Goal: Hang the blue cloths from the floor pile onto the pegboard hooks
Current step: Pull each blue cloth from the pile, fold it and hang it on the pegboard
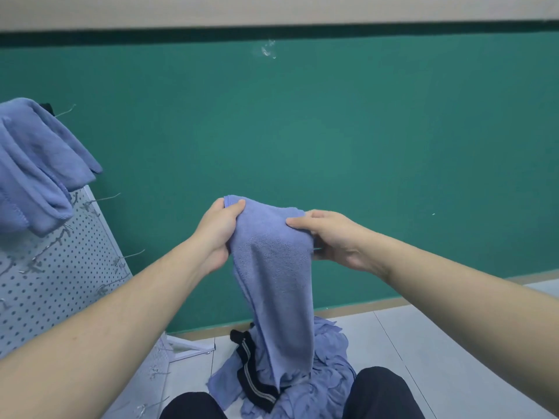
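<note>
Two hands hold one blue cloth point(273, 267) up in front of a green wall point(363, 131). The left hand point(219, 229) grips its upper left corner, thumb pressed over the hem; the right hand point(329, 235) pinches the top edge on the other side, thumb on the front of the fabric. From there the cloth hangs down in a long fold, its lower end reaching the floor pile point(320, 376) of more blue cloths. Whether that tip touches the pile or hangs just above it is hard to tell from this angle. A black strip with grey stripes point(251, 370) lies across the pile's left side. The pile sits on pale floor tiles point(423, 343), between the person's dark-trousered knees point(381, 394) at the bottom edge. To the left stands a white pegboard point(60, 282), tilted in this view, with thin wire hooks point(133, 255) jutting from it. Several blue cloths point(36, 167) already hang from its upper part.
</note>
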Action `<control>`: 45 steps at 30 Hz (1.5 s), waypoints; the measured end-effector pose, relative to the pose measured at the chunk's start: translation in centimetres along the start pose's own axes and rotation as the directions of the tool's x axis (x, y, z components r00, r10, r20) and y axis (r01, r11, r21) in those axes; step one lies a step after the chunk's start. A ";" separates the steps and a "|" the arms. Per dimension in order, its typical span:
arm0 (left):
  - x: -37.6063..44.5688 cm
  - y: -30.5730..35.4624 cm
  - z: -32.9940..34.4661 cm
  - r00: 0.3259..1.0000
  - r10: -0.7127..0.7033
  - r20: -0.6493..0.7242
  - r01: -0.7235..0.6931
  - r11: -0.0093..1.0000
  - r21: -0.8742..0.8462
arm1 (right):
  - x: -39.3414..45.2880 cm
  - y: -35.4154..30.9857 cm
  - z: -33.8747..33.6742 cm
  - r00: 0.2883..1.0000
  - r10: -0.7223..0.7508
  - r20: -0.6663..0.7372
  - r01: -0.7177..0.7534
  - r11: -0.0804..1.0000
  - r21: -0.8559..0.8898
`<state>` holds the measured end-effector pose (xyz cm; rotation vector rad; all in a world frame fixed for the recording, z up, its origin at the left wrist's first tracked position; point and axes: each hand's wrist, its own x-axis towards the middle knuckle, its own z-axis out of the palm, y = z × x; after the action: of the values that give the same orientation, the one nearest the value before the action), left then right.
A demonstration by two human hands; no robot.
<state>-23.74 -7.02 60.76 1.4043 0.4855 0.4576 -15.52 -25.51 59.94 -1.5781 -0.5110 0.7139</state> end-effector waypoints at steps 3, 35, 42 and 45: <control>-0.4 0.3 -0.1 0.999 0.020 0.030 -0.020 1.000 -0.008 | -0.2 -0.2 -0.4 0.982 0.139 0.132 -0.157 0.978 0.140; -2.2 -4.0 2.8 0.960 -0.212 0.181 0.251 0.940 -0.233 | -1.2 2.9 -1.4 0.994 0.073 -0.078 -0.071 0.997 0.032; -1.6 -3.3 1.2 0.988 -0.146 0.055 0.150 0.984 -0.094 | -1.0 2.8 -0.6 0.975 -0.182 -0.130 0.184 0.983 -0.001; -1.9 -3.0 0.5 0.974 -0.225 0.002 0.224 0.972 -0.074 | -0.7 2.3 -0.4 0.969 -0.133 -0.207 0.151 0.986 0.075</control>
<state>-24.93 -8.85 57.93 1.2601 0.6191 0.2933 -15.91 -26.63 57.77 -1.4930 -0.4310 0.4567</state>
